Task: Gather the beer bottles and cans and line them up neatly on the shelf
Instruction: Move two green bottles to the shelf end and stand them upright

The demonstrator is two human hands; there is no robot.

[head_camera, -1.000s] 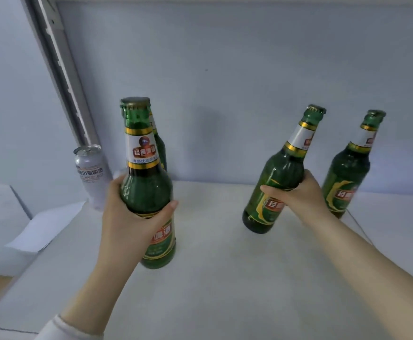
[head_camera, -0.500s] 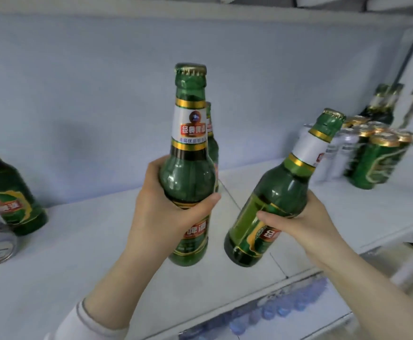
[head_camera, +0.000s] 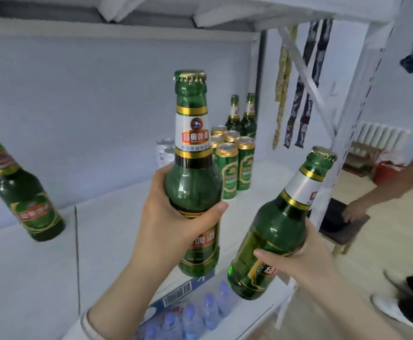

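Transport step, by look of it: both bottles held in air over shelf [head_camera: 114,217], probably bound for grouped stock far right. Left hand [head_camera: 173,222] wrapped round body of upright green beer bottle [head_camera: 193,168], thumb across label. Right hand [head_camera: 306,261] clasps lower body of tilted green beer bottle [head_camera: 274,229], neck leaning right, base out past near shelf edge. Green cans [head_camera: 232,165] in tight block far right, two standing bottles [head_camera: 242,116] behind them. Lone bottle [head_camera: 26,192] far left, well apart. Next move calls for: righting tilted one, setting both beside standing pair, not knocking cans

A shop stockroom: shelving [head_camera: 117,217] holds beer cans [head_camera: 230,168], bottled water [head_camera: 190,320].
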